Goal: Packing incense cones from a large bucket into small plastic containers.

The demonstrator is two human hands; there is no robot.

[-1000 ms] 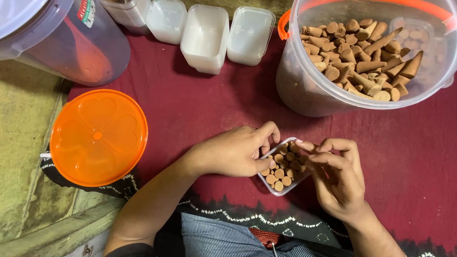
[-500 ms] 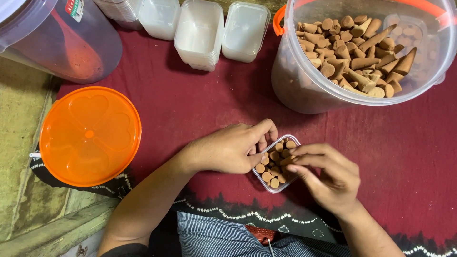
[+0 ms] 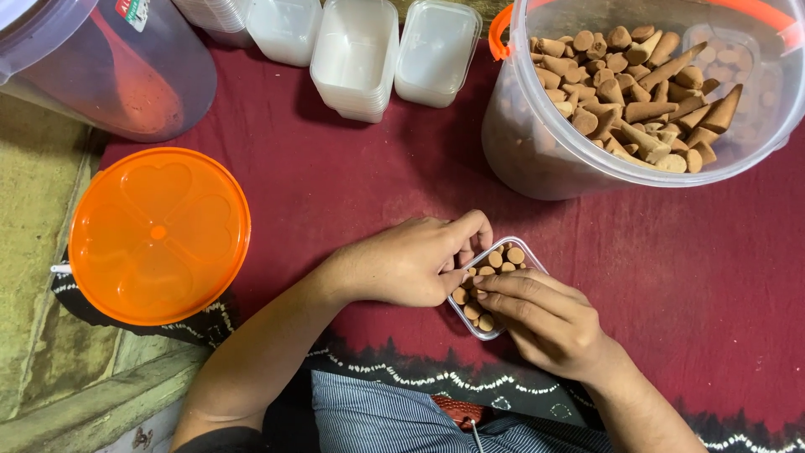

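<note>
A small clear plastic box [image 3: 537,262] packed with upright brown incense cones [image 3: 506,256] lies on the dark red cloth [image 3: 335,176] in front of me. My left hand [image 3: 411,260] rests at the box's left side, its fingers curled over the near rim and the cones. My right hand [image 3: 545,323] lies flat across the box's lower part, fingers pressed together on top of the cones. Much of the box is hidden under both hands. No loose cone shows in either hand.
A big clear bucket [image 3: 537,151] with an orange handle, holding many cones, stands at the upper right. Its orange round lid [image 3: 159,235] lies at left. Stacks of empty white boxes [image 3: 356,54] line the far edge. A second clear tub [image 3: 101,67] sits at upper left.
My right hand has come in over the small box and now lies flat on the cones. The left hand stayed at the box's left side. The view has shifted slightly.
</note>
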